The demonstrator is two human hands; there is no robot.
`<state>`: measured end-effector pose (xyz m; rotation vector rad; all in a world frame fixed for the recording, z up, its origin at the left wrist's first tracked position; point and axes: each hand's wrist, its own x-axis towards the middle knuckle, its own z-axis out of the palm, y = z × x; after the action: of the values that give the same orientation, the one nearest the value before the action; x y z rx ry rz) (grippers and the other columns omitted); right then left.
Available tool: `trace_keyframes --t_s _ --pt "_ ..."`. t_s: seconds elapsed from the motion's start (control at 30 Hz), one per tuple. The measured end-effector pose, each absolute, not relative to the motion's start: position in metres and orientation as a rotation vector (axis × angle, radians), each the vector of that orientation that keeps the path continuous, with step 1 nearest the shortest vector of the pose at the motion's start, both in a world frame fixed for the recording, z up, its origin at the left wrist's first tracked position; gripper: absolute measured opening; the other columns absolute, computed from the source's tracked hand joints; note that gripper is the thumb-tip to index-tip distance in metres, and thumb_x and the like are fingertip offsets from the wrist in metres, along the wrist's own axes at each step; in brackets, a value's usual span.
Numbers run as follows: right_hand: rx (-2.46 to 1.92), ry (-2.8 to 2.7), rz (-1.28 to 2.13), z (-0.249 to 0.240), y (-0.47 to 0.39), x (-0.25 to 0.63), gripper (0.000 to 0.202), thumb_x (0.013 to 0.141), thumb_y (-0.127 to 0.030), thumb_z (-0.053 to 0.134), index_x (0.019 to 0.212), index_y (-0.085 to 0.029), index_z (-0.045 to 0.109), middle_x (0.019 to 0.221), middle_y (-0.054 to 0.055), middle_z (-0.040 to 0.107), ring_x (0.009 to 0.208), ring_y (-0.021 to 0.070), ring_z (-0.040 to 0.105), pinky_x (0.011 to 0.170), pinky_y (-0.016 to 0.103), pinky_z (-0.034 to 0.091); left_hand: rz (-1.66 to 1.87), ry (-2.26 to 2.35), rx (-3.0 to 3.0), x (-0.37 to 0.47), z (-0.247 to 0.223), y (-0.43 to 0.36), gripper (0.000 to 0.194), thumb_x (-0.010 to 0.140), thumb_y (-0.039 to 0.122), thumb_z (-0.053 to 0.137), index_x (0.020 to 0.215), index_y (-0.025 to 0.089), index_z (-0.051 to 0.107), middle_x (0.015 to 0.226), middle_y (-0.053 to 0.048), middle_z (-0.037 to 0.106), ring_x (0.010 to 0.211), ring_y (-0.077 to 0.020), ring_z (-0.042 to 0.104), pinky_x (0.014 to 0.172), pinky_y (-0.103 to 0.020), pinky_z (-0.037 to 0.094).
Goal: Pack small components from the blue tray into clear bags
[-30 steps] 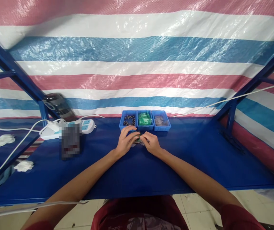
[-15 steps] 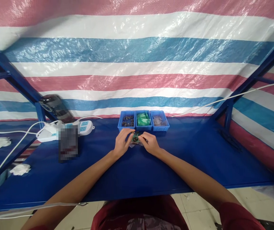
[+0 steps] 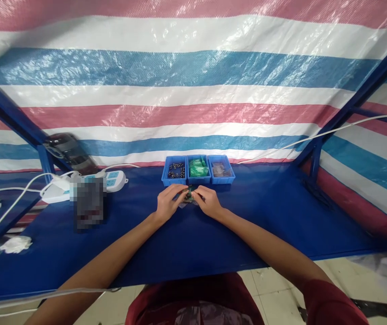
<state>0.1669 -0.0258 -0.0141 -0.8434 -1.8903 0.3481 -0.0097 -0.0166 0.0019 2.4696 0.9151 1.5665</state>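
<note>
A small green circuit board (image 3: 188, 196) lies between my hands, partly covered by the fingers. My left hand (image 3: 170, 202) pinches its left side with thumb and index finger. From the right, my right hand (image 3: 208, 200) closes its fingertips on the board's other side. Under the board shows a bit of clear plastic, too small to make out fully. Just beyond my hands stand three blue bins side by side: the left bin (image 3: 165, 181) with small dark metal parts, the middle bin (image 3: 198, 180) with green packets, the right bin (image 3: 222, 180) with clear or greyish pieces.
A white power strip (image 3: 117, 181) with cables and a blurred dark device (image 3: 90, 205) sit to the left. Behind them leans a dark bottle (image 3: 71, 151). Crumpled white tissue (image 3: 16, 244) lies near the left edge. Blue frame posts (image 3: 335, 119) and striped sheeting enclose the blue table (image 3: 264, 212).
The view has shifted slightly, so the bins and table appear a little further left. Both hands stay at the board, with only slight movement of the fingers.
</note>
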Motion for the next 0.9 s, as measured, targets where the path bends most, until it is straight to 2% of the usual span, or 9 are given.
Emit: trace_keyframes --t_s 0.2,0.3,0.5,0.7,0.9 --pt "-0.850 -1.885 0.362 -0.016 -0.026 0.170 0.027 0.093 -0.027 0.043 0.073 -0.017 0.057 0.065 0.001 0.050 0.060 0.0121 0.048 0.061 0.025 0.038 1.512 0.871 2.483 -0.009 -0.002 -0.014 0.024 0.087 0.019 0.056 0.110 0.019 0.064 0.096 -0.006 0.068 0.085 -0.0143 0.064 0.078 -0.025 0.052" --pt "-0.848 -1.885 0.358 -0.017 -0.026 0.169 0.029 0.094 -0.028 0.042 0.071 -0.017 0.056 0.064 0.001 0.050 0.060 0.0121 0.047 0.060 0.025 0.038 1.500 0.930 2.471 -0.009 -0.007 -0.013 0.029 0.088 0.020 0.056 0.116 0.019 0.061 0.094 -0.005 0.068 0.080 -0.0131 0.065 0.075 -0.023 0.052" --pt "-0.836 -1.877 0.347 -0.017 -0.025 0.167 0.030 0.094 -0.028 0.042 0.070 -0.017 0.056 0.063 0.000 0.049 0.058 0.0115 0.047 0.057 0.025 0.038 1.548 1.043 2.388 -0.012 -0.009 -0.013 0.016 0.087 0.024 0.058 0.099 0.017 0.064 0.085 -0.003 0.069 0.066 -0.0106 0.064 0.067 -0.020 0.052" --pt "-0.831 -1.862 0.346 -0.017 -0.026 0.165 0.028 0.093 -0.027 0.043 0.071 -0.017 0.057 0.064 0.001 0.050 0.058 0.0118 0.047 0.057 0.025 0.038 1.463 0.884 2.456 -0.016 -0.007 -0.014 0.023 0.093 0.019 0.044 0.105 0.018 0.063 0.089 -0.005 0.066 0.062 -0.0086 0.060 0.060 -0.020 0.048" --pt "-0.838 -1.836 0.342 -0.017 -0.026 0.165 0.021 0.092 -0.028 0.046 0.082 -0.017 0.061 0.068 0.002 0.052 0.057 0.0118 0.048 0.056 0.025 0.041 1.464 1.021 2.411 -0.017 -0.008 -0.015 0.020 0.093 0.022 0.043 0.101 0.017 0.060 0.073 -0.001 0.065 0.058 -0.0085 0.060 0.056 -0.018 0.046"
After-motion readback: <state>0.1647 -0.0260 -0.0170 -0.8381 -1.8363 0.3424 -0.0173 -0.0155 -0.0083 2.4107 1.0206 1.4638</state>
